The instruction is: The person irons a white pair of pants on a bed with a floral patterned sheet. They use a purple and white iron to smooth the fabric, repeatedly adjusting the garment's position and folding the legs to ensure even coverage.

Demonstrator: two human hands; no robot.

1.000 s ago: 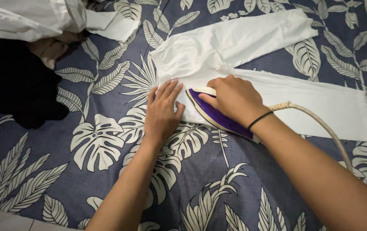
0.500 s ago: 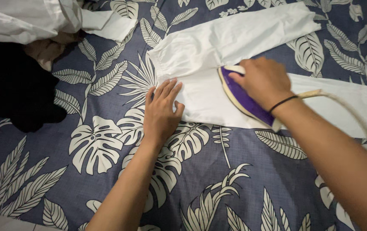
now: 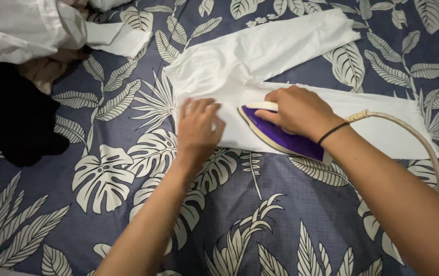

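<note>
- While the head view looks down on a blue leaf-print sheet [image 3: 127,214], two bare hands are counted, both the person's own.
- Count: one iron [image 3: 280,137], purple with a cream handle; one cream cord [image 3: 413,134]; one white pair of trousers [image 3: 260,66], two legs visible.
- Right hand [image 3: 298,112]: clenched around the iron's handle, a black band at the wrist.
- Left hand [image 3: 198,125]: released, palm down, fingers spread flat on the white cloth near the waist end; slightly blurred.
- Iron position: on the nearer trouser leg, just beside the left hand, not touching it.
- Iron orientation: long axis runs left to right along the leg, slightly tilted; pointed tip faces left toward the left hand, heel and cord exit to the right.
- Trousers: waist left, legs spreading toward the right and upper right.
- Also present, upper left: one heap of white cloth [image 3: 20,30], one black garment [image 3: 9,117].
</note>
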